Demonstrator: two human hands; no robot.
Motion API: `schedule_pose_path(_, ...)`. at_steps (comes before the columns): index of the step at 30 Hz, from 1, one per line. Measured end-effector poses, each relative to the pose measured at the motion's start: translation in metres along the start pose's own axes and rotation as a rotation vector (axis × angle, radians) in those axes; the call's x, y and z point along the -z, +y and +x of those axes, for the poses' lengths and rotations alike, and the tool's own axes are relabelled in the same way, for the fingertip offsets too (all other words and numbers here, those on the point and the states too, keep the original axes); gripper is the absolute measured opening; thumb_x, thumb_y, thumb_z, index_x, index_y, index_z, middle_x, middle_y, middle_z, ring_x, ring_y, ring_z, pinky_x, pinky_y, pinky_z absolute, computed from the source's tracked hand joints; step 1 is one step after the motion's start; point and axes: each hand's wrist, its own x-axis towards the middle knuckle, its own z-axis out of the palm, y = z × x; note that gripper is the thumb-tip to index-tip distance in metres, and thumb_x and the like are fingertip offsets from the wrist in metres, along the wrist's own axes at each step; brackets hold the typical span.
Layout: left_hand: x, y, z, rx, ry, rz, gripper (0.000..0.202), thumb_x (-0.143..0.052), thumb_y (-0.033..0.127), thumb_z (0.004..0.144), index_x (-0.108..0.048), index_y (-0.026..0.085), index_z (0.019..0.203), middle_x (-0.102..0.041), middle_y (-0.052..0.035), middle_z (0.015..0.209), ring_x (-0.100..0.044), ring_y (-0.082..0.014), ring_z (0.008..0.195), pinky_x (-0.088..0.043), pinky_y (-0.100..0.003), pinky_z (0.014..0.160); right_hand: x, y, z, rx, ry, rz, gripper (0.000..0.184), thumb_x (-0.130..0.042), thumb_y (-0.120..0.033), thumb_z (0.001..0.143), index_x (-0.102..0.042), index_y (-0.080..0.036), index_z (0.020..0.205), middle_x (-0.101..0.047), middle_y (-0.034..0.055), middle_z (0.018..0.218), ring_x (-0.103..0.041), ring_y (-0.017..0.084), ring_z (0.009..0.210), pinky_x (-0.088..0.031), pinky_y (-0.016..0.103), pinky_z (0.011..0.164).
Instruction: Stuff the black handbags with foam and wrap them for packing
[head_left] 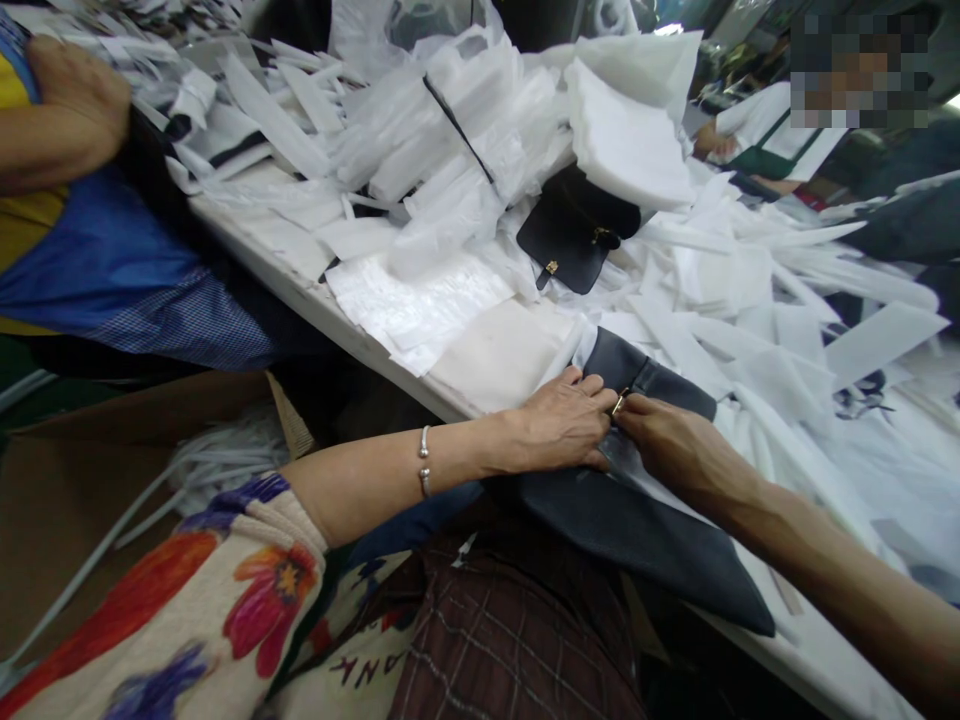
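A black leather-like bag [652, 540] lies at the table's near edge, its flap side up and its lower part hanging over the edge. My left hand [566, 420] holds it from the left, fingers bent over the black material. From the right, my right hand [667, 435] pinches at a small gold-coloured metal clasp [618, 405] on the bag. The fingertips of both hands almost meet there, and they partly hide the clasp. White packing sheet shows beside and under my fingers.
White foam strips [780, 340], plastic bags [450, 130] and paper sheets [420, 300] cover the table. A second black bag [574, 225] with gold fittings lies beyond. A cardboard box [45, 480] stands below left. Other people are at the far left and back right.
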Motion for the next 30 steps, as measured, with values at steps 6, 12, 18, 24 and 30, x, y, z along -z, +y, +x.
schedule_pose_path(6,0.007,-0.002,-0.003,0.053,0.009,-0.013,0.052,-0.053,0.062,0.088,-0.069,0.012,0.095,-0.062,-0.0104,0.099,-0.053,-0.0270,0.099,-0.039,-0.039,0.084,-0.015,-0.020,-0.006,-0.066,0.004,-0.246,0.010,-0.053,-0.010,0.087,-0.061,-0.016,0.083,-0.062,0.0112,0.087,-0.061,0.024,0.080,-0.048,0.028,0.056)
schedule_pose_path(12,0.034,-0.018,0.009,0.166,0.004,-0.004,0.026,-0.049,0.035,0.097,-0.067,0.017,0.096,-0.061,-0.0079,0.102,-0.059,-0.0204,0.089,-0.045,-0.031,0.072,-0.014,-0.009,-0.015,-0.067,0.052,-0.165,0.024,-0.044,-0.005,0.092,-0.064,-0.015,0.096,-0.066,0.0104,0.102,-0.061,0.021,0.089,-0.052,0.030,0.077)
schedule_pose_path(18,0.033,-0.051,0.046,0.563,0.102,-0.065,0.034,-0.059,0.040,0.090,-0.063,0.014,0.111,-0.062,-0.0140,0.115,-0.059,-0.0303,0.109,-0.048,-0.039,0.087,-0.012,0.003,-0.016,-0.041,0.130,-0.115,0.025,-0.046,-0.007,0.092,-0.069,-0.015,0.097,-0.070,0.0098,0.101,-0.062,0.023,0.091,-0.052,0.033,0.080)
schedule_pose_path(24,0.011,-0.067,0.065,0.605,0.014,-0.195,0.017,-0.058,0.022,0.087,-0.064,0.019,0.103,-0.070,-0.0094,0.097,-0.067,-0.0265,0.094,-0.050,-0.036,0.080,-0.006,0.019,-0.017,0.160,0.114,-0.033,0.033,-0.043,0.003,0.084,-0.067,-0.016,0.096,-0.070,0.0084,0.096,-0.062,0.019,0.092,-0.051,0.026,0.079)
schedule_pose_path(30,-0.004,-0.087,0.062,0.591,0.010,-0.383,0.022,-0.056,0.024,0.089,-0.059,0.018,0.110,-0.068,-0.0008,0.081,-0.066,-0.0179,0.081,-0.050,-0.028,0.075,0.008,0.026,-0.001,0.313,-0.060,-0.020,0.029,-0.043,0.006,0.080,-0.062,-0.016,0.075,-0.065,0.0078,0.081,-0.059,0.018,0.076,-0.050,0.026,0.068)
